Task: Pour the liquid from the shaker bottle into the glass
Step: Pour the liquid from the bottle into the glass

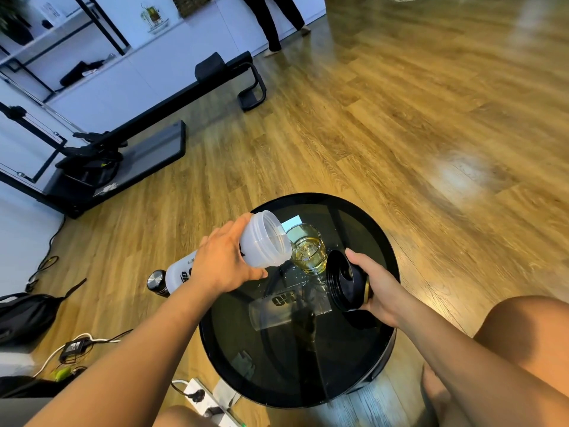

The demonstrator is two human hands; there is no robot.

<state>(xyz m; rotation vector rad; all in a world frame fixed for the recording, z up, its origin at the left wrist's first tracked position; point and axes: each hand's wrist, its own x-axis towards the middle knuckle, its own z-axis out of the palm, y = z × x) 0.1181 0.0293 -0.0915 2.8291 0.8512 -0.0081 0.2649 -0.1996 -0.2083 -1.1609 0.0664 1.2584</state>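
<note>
My left hand (223,263) grips a translucent white shaker bottle (264,240) with black lettering, tipped nearly sideways. Its open mouth hangs over the rim of a short clear glass (309,252). The glass stands on a round black glass table (363,217) and holds yellowish liquid. My right hand (380,286) holds the bottle's black lid (341,280) just right of the glass, above the table. Drops of spilled liquid glint on the tabletop beside the glass.
A dark bottle with a metal cap (157,282) stands on the floor left of the table. A power strip (203,399), cables and a black bag (24,315) lie at lower left. Exercise equipment (129,146) stands farther back. A person's legs (277,23) show far off. My knee (523,334) is at right.
</note>
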